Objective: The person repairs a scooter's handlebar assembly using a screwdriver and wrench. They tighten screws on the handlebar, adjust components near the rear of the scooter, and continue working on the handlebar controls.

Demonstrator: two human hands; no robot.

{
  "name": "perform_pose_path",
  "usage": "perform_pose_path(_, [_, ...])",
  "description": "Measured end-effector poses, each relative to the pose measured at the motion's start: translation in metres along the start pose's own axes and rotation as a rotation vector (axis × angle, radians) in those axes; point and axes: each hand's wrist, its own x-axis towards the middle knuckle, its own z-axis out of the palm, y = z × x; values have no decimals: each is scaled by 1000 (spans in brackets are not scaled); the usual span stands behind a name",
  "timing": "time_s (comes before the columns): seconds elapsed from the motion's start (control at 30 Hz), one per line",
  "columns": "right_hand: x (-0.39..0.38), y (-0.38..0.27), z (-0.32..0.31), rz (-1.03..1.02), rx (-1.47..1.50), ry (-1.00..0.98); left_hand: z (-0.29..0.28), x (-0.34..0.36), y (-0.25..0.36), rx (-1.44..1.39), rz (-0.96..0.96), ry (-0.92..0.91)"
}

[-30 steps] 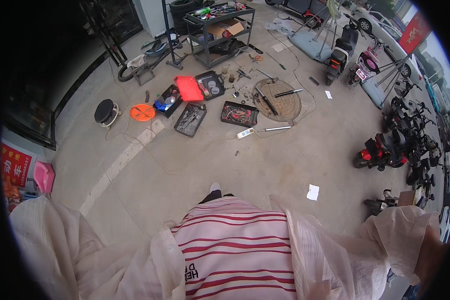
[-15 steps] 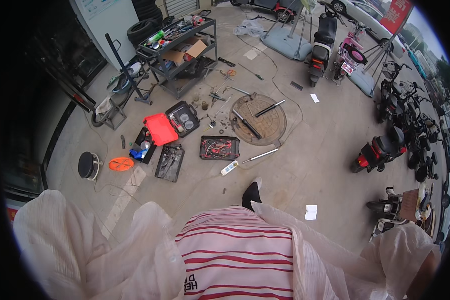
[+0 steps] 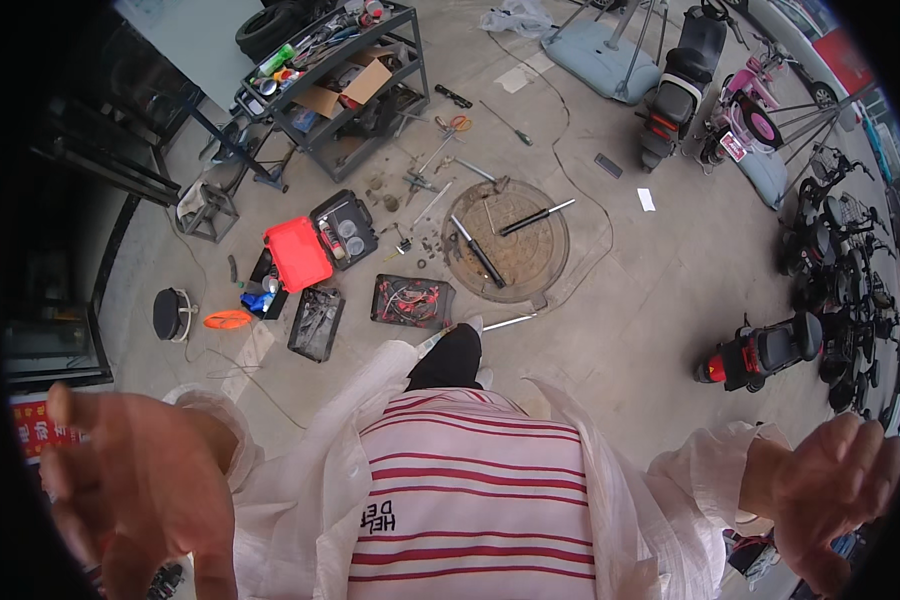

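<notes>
My left hand (image 3: 150, 490) is raised at the lower left, palm showing, fingers spread, with nothing in it. At the lower right my right hand (image 3: 838, 490) is held out with loosely bent fingers and the thumb apart; no object shows in it. Neither hand touches anything. On the ground ahead are an open toolbox with a red lid (image 3: 298, 254), a black tray of tools (image 3: 316, 325) and a black case (image 3: 410, 302) with red pieces inside. Two black-and-silver shock-absorber-like tubes (image 3: 478, 251) lie on a round manhole cover (image 3: 515, 270).
A grey tool cart (image 3: 340, 158) stands at the far left, a round black stool (image 3: 173, 313) nearer. Scooters, one red-and-black (image 3: 760, 352) and one dark (image 3: 675, 95), are parked to the right. A cable (image 3: 611, 225) curves across the concrete. Small tools lie scattered near the manhole cover.
Both hands have come up into view at the lower corners. The view has shifted, and a dark-trousered leg now reaches forward beside the black case, hiding part of the floor there.
</notes>
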Motion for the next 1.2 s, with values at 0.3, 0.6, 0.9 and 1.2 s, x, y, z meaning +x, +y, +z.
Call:
perform_pose_path(0.3, [3,198,-92,733,549,-635,129,-53,-145,-1353,-793,-772])
perform_pose_path(0.6, [95,373,-202,614,684,-883,254,-15,-287,-1200,-714,-927])
perform_pose_path(0.9, [271,520,-384,231,658,-690,305,53,-359,-703,-615,-453])
perform_pose_path(1.2, [286,654,-299,527,600,-523,426,80,-461,-538,-725,-524])
